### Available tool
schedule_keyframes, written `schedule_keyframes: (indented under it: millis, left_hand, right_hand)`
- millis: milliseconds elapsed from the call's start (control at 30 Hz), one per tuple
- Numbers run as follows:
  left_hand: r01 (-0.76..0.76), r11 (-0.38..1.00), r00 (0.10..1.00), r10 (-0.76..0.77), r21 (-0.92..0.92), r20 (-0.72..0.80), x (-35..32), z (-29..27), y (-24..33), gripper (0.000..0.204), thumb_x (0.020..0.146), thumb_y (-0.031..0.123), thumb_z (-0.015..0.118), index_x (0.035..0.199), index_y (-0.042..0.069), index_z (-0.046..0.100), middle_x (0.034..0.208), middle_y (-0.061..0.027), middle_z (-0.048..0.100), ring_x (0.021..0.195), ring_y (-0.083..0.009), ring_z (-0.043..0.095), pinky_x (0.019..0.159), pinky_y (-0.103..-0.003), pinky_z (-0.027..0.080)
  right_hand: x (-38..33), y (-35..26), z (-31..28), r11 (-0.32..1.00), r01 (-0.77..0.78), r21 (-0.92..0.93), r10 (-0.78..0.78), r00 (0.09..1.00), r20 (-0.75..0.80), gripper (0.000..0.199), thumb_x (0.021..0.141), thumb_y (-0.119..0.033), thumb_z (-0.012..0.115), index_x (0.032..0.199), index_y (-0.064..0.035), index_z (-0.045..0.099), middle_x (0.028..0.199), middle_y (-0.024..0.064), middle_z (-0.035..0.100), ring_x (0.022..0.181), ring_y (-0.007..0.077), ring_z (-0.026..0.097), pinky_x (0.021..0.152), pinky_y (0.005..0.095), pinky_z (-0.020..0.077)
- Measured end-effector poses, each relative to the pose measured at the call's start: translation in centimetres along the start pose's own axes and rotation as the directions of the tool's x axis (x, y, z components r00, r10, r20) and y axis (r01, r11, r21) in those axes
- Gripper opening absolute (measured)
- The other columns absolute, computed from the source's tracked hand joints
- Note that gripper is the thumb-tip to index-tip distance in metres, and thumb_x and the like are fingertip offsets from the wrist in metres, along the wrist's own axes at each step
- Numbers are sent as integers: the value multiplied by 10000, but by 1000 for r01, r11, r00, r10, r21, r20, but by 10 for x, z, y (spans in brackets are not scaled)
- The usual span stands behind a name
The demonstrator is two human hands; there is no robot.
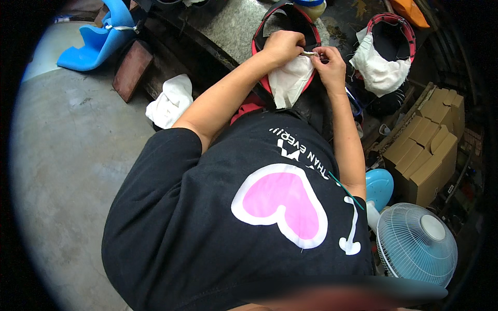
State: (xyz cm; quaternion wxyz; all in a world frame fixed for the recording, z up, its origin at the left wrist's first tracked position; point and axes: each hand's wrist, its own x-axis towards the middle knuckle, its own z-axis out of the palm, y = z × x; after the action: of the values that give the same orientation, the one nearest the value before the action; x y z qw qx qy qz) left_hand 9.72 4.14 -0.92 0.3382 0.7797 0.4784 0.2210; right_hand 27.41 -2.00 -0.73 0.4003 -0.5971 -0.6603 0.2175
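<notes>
Both of my hands work over a red-rimmed oval piece with a dark inside [255,46], cap-like in shape; its exact kind I cannot tell. White cloth [290,83] covers its near part and hangs over the rim. With bent fingers, my left hand [283,47] closes on the cloth's upper edge from the left. On the right, my right hand [331,67] pinches the same edge between thumb and fingers. A narrow folded or rolled strip of it shows between the hands. Any small thing inside my fingers is hidden.
A similar red-rimmed piece with white cloth [381,72] lies to the right. Behind my hands stands a jar [311,9]. White cloth [171,101] hangs by my left arm. Brown cardboard boxes [425,145] and a fan [417,243] stand right; blue foam [96,44] is far left.
</notes>
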Motion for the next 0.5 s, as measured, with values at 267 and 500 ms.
schedule_keyframes:
  millis: [267,500]
  left_hand:
    - [73,997,992,-74,-20,-103,-1,4,3,167,836,230,620,903,95,691,854,-158,696,836,-363,671,755,-488,524]
    - [20,996,984,-5,83,-176,-7,10,6,164,874,219,591,922,71,644,844,-176,685,831,-382,660,748,-494,513]
  right_hand:
    - [-2,-4,7,930,-271,247,267,962,51,128,813,-95,721,899,-10,678,841,33,654,707,98,608,655,244,484]
    - [2,-11,2,974,-209,-85,211,977,20,253,757,-319,770,845,-87,723,847,79,670,762,253,654,688,349,500]
